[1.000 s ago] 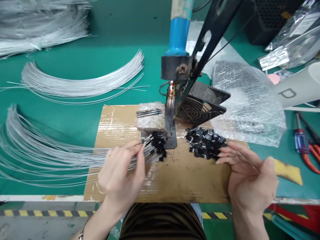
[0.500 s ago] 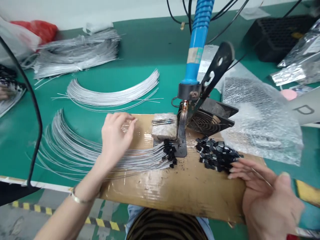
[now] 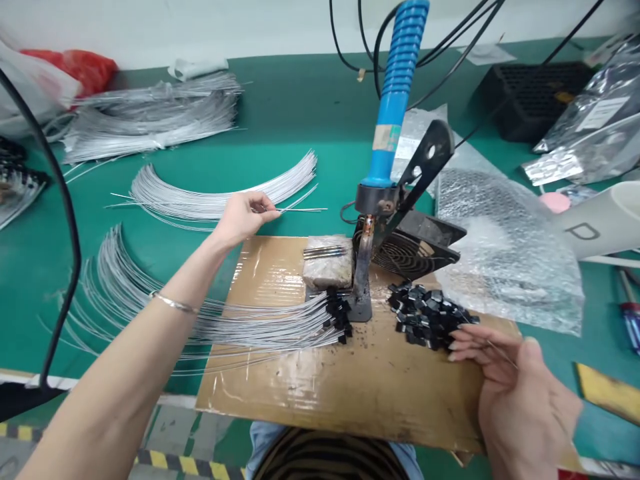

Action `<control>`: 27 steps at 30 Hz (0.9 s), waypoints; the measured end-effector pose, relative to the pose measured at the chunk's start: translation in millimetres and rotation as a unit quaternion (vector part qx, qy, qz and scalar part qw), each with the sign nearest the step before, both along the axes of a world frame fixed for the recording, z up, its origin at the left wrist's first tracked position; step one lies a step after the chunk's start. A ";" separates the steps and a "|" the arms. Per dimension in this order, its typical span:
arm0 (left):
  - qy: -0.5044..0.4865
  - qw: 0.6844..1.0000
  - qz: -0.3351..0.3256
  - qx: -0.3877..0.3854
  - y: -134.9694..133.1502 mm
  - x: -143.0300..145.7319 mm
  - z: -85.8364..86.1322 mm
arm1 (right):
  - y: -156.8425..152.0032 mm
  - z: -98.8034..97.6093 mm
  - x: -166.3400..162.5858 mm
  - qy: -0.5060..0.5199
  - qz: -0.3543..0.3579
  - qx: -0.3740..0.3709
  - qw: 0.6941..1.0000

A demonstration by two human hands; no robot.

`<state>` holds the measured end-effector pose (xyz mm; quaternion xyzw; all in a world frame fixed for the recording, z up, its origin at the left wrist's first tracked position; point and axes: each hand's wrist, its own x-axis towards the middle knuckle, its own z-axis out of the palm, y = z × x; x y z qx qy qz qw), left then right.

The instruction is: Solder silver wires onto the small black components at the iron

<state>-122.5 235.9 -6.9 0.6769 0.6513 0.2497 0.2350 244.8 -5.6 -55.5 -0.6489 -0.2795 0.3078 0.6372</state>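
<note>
Curving along the left edge of the frame, a black cable [image 3: 76, 253] is standing out against the green counter [image 3: 280, 127]. At upper left, a tied wire bundle [image 3: 155, 127] is lying near the wall. At centre left, a middle bundle [image 3: 185, 205] of pale wires is arcing; below it, a lower bundle [image 3: 260, 323] is spreading rightward onto a cardboard sheet [image 3: 380, 400], its ends lying among black tips [image 3: 340, 317]. The left hand [image 3: 243, 217] is resting over the middle bundle, its grip closing to a fingertip pinch on loose wires [image 3: 306, 210]; how many strands it is holding cannot be told. Near the centre, a pale block [image 3: 327, 273] is bearing thin rods [image 3: 324, 253]. Just beside it, a blue-handled soldering iron [image 3: 393, 113] is pointing downward in its stand, with a small fan [image 3: 405, 257] leaning behind. Right of centre, a heap of black pieces [image 3: 425, 317] is covering part of the cardboard. At lower right, the right hand [image 3: 525, 400] is lying palm up, fingertips at the heap's edge, its grip curling loosely around a thin strand [image 3: 503, 353]. Beyond, bubble wrap [image 3: 510, 260] is spreading, and a yellow pad [image 3: 610, 390] is lying near the right edge.
</note>
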 end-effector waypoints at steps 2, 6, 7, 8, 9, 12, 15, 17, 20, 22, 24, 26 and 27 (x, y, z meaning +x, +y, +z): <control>-0.048 0.999 -0.012 0.001 -11.9 -4.7 11.5 | 0.2 0.9 -0.7 -0.004 0.003 -0.005 1.000; -0.119 0.992 -0.034 -0.022 -33.6 -9.9 27.9 | 0.8 4.0 -2.8 -0.011 0.001 -0.014 1.000; -0.131 0.990 -0.036 -0.029 -37.8 -10.4 30.0 | 0.8 5.1 -3.3 -0.012 0.001 -0.017 1.000; -0.139 0.989 -0.037 -0.032 -41.7 -10.6 31.3 | 0.8 6.1 -3.7 -0.014 0.002 -0.021 1.000; -0.144 0.988 -0.035 -0.032 -45.5 -10.5 32.2 | 0.7 6.9 -4.0 -0.015 0.003 -0.025 1.000; -0.141 0.989 -0.026 -0.021 -60.1 -9.1 35.0 | 0.2 7.8 -4.0 -0.018 0.005 -0.030 0.999; -0.111 0.993 -0.025 -0.009 -82.6 -7.8 41.9 | -0.2 6.1 -3.7 -0.022 0.002 -0.020 1.000; -0.083 0.996 -0.027 -0.006 -99.6 -9.2 48.3 | -0.1 4.9 -3.9 -0.026 -0.001 -0.014 1.000; -0.078 0.994 -0.064 -0.052 -120.1 -16.3 55.5 | 0.0 3.8 -4.6 -0.027 0.002 -0.005 1.000; -0.116 0.979 -0.113 -0.120 -128.2 -22.5 55.8 | 0.2 3.3 -4.6 -0.025 0.002 0.003 1.000; -0.155 0.961 -0.150 -0.171 -132.6 -27.5 52.4 | 0.2 2.6 -3.8 -0.023 0.002 0.013 1.000; -0.176 0.951 -0.166 -0.190 -135.3 -30.1 46.9 | -0.2 1.7 -2.7 -0.022 0.004 0.020 1.000; -0.184 0.948 -0.170 -0.195 -136.3 -30.5 44.0 | -0.7 1.3 -2.4 -0.024 0.005 0.020 0.999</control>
